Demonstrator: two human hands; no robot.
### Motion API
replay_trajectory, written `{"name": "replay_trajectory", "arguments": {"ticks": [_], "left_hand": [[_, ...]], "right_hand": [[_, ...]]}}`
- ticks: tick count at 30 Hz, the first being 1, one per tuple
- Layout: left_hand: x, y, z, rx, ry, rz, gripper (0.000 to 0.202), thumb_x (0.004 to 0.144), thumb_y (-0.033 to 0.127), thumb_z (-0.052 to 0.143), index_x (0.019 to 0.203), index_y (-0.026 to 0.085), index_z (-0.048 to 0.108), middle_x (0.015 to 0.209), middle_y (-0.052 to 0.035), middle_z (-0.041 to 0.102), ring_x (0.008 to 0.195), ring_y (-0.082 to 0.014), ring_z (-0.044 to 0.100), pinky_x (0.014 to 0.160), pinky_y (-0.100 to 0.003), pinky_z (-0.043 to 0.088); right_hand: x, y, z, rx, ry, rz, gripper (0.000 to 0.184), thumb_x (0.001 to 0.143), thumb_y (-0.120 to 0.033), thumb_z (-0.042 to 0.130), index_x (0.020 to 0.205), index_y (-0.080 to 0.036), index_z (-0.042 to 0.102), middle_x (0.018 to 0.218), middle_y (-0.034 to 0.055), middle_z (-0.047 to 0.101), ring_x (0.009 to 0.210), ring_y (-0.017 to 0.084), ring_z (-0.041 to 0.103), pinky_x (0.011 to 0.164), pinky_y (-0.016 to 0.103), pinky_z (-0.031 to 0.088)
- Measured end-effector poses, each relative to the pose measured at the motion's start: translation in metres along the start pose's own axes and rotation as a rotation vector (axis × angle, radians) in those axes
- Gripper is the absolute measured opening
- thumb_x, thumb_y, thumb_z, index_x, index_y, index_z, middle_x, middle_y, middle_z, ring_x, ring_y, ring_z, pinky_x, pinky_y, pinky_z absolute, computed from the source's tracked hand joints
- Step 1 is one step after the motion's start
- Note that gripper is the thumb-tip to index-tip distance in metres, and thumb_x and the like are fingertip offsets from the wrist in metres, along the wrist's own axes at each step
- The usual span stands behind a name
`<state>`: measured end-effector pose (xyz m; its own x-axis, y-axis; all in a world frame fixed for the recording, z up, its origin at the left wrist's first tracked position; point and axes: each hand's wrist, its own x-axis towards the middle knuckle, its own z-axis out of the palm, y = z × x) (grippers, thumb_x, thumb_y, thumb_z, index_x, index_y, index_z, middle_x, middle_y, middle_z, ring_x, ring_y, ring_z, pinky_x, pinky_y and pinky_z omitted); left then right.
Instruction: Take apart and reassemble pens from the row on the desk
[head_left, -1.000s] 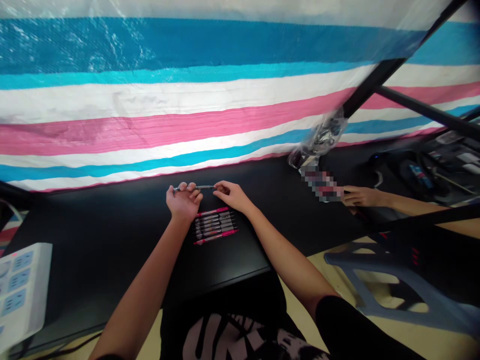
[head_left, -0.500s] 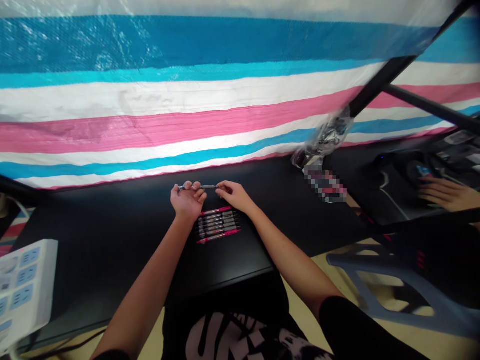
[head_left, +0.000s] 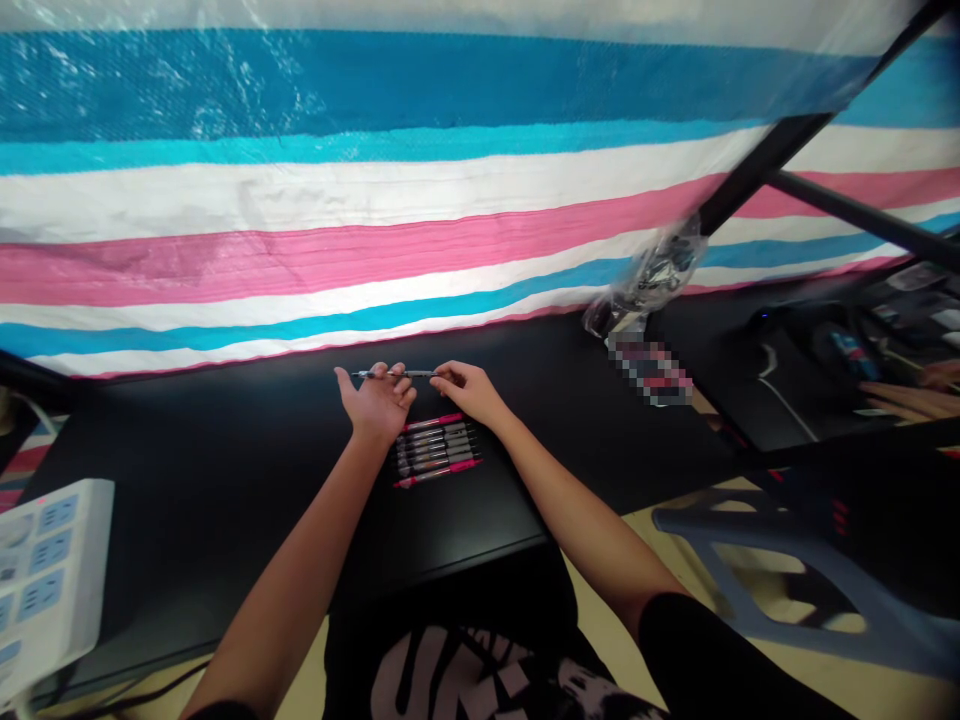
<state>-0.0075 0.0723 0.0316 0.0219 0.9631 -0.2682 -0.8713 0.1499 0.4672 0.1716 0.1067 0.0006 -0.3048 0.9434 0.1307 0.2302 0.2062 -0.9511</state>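
Observation:
Level above the black table, a slim grey and clear pen (head_left: 421,374) spans both of my hands. My left hand (head_left: 377,408) is palm up, its fingers curled at the pen and its thumb stretched out to the left, off the barrel. At the pen's right end, my right hand (head_left: 469,390) pinches it between thumb and fingertips. Just below the hands lies a neat row of several pens (head_left: 437,442), grey ones in the middle. A pink pen (head_left: 439,474) forms the near edge of the row, and another pink pen (head_left: 435,423) the far edge.
A white power strip (head_left: 56,580) stands at the left of the black table (head_left: 202,480). Back right are a clear plastic bag (head_left: 660,270) and a pixelated item (head_left: 651,368). Another person's hand (head_left: 907,398) works at the far right, above a grey stool (head_left: 757,540).
My left thumb has lifted off the pen and stretched out, showing more of the pen's left end. My right hand keeps its pinch. The other person's hand has shifted right.

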Motion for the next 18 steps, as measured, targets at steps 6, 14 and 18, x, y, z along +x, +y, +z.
{"name": "replay_trajectory", "arguments": {"ticks": [6,14,18], "left_hand": [[0.018,0.004,-0.008,0.537,0.228,0.19,0.029,0.092,0.048,0.059,0.093,0.019,0.062,0.109,-0.0086,0.071,0.063,-0.0116,0.059,0.051,-0.023,0.044],[0.03,0.038,-0.036,1.69,0.012,0.508,0.016,0.083,0.023,0.065,0.093,0.017,0.076,0.094,-0.0082,0.078,0.092,-0.0247,0.071,0.095,-0.039,0.053],[0.034,0.031,-0.04,1.851,-0.089,0.564,0.018,0.085,0.02,0.06,0.095,0.016,0.075,0.1,-0.0109,0.075,0.096,-0.0261,0.068,0.098,-0.042,0.052]], "right_hand": [[0.006,0.009,-0.011,-0.214,0.187,-0.063,0.023,0.092,-0.037,0.063,0.084,-0.019,0.074,0.08,0.005,0.071,0.075,0.02,0.064,0.076,0.031,0.049],[0.015,0.013,-0.022,-0.457,0.157,-0.014,0.021,0.091,-0.023,0.066,0.106,-0.018,0.079,0.093,0.0076,0.067,0.085,0.02,0.064,0.09,0.035,0.052],[-0.043,-0.032,-0.023,-0.404,0.229,-0.044,0.042,0.091,-0.023,0.064,0.133,-0.02,0.068,0.108,0.0095,0.068,0.091,0.021,0.066,0.093,0.04,0.055]]}}
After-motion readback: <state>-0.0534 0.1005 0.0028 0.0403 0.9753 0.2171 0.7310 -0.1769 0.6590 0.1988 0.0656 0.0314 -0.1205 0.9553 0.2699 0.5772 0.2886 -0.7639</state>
